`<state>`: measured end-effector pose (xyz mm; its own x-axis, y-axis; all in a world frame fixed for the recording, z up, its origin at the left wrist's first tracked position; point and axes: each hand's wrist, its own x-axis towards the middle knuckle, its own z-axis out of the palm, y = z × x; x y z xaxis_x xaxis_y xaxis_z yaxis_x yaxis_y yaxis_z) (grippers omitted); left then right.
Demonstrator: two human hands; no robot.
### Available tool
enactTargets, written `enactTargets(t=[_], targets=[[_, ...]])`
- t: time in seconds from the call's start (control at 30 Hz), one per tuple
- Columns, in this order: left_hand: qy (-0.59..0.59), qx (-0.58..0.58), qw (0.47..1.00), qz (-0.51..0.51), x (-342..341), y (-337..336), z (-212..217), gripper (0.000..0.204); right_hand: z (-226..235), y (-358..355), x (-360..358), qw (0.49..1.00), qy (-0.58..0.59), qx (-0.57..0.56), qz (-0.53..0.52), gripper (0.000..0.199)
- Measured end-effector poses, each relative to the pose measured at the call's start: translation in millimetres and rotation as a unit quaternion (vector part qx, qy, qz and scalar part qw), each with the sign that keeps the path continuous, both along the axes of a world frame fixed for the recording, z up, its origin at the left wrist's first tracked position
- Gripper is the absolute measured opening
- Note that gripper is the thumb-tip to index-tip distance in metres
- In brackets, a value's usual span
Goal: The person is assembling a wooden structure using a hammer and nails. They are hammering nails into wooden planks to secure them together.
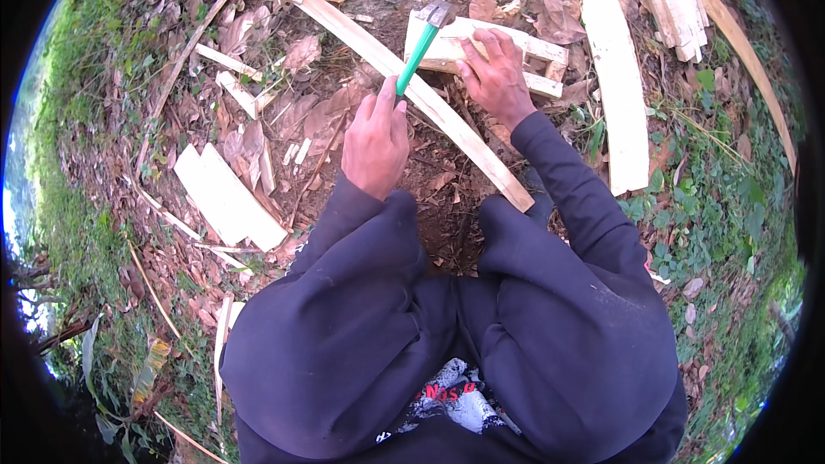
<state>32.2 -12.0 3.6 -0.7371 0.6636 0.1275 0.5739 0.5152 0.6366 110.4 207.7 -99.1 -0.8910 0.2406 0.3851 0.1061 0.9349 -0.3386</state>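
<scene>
Up front, our left hand point(375, 144) is wrapped tight around the green handle of a hammer point(423, 41), its metal head raised over a short wooden block point(533, 50). Our right hand point(494, 73) lies on that block with fingers spread flat, pinching nothing we can make out. The block rests across a long plank point(412, 90) running diagonally over bare soil. Farther out, a pale board point(228, 198) lies among dry leaves at left, and another long board point(617, 77) by the weeds at right.
</scene>
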Motion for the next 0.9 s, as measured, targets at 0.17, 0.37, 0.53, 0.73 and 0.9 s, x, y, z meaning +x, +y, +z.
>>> enactTargets(t=[0.17,0.37,0.53,0.73,0.9], targets=[[0.001,-0.005,1.000,0.000,0.0,-1.5,-5.0,0.036,-1.7,-1.2,-1.2,1.000,0.003,0.002,-0.007,0.038],[0.018,0.040,0.999,0.000,-1.0,1.0,-5.9,0.036,1.4,-4.3,-1.9,1.000,-0.002,-0.013,-0.015,0.040],[0.010,0.031,0.999,-0.005,-2.2,-0.6,-7.3,0.036,0.0,-4.3,-3.1,1.000,0.000,-0.007,-0.017,0.040],[0.011,0.047,0.999,0.000,-2.6,5.1,-1.2,0.035,-2.1,-2.2,-0.6,1.000,0.005,-0.012,-0.013,0.040],[-0.035,-0.036,0.999,0.009,0.7,1.6,-12.9,0.035,-1.2,-2.4,-2.3,1.000,0.014,-0.014,-0.006,0.039]])
